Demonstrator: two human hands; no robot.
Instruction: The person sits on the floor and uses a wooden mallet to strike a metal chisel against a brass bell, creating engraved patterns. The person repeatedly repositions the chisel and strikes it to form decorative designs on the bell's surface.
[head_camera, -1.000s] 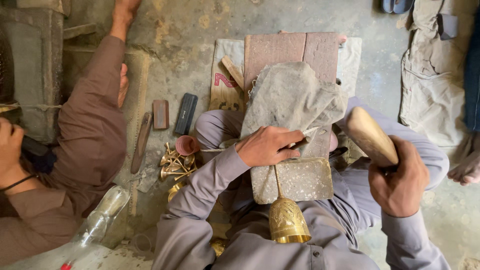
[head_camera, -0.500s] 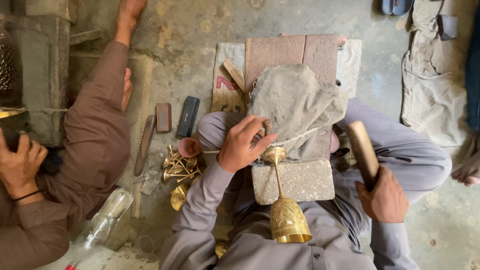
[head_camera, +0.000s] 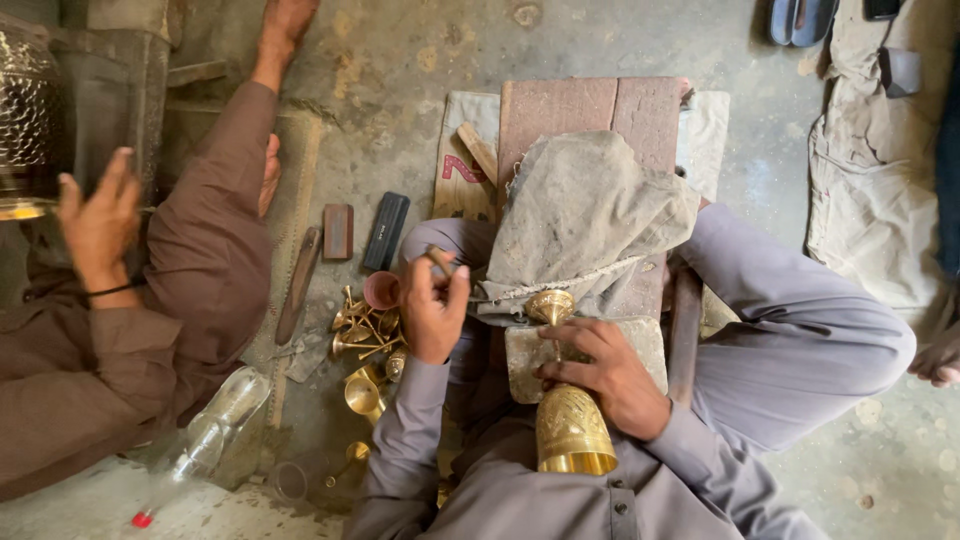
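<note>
Where we sit cross-legged on the floor (head_camera: 600, 40), a brass goblet (head_camera: 570, 420) lies on its side across a stone block (head_camera: 640, 345) in our lap, its wide engraved cup toward our chest and its round foot toward the grey cloth (head_camera: 585, 215) draped over a wooden board (head_camera: 585, 105). Our right hand (head_camera: 605, 375) rests on the goblet's stem, its fingers (head_camera: 575, 340) wrapped round it and grasping it against the block. Our left hand (head_camera: 435, 310) is raised just beside the cloth's edge, fingers pinched together on a thin small item; we cannot tell what it is. Below that hand, a heap of small brass pieces (head_camera: 365, 335) lies on the floor with a reddish cup (head_camera: 381, 289) touching it. Near these lie a dark flat case (head_camera: 386, 231), a small brown block (head_camera: 338, 231) and a long dark tool (head_camera: 299, 285). A clear plastic bottle (head_camera: 210, 430) lies further toward us. To the left, another person in a brown sleeve (head_camera: 200, 260) raises a hand (head_camera: 100, 225) beside a hammered metal vessel (head_camera: 30, 120).
</note>
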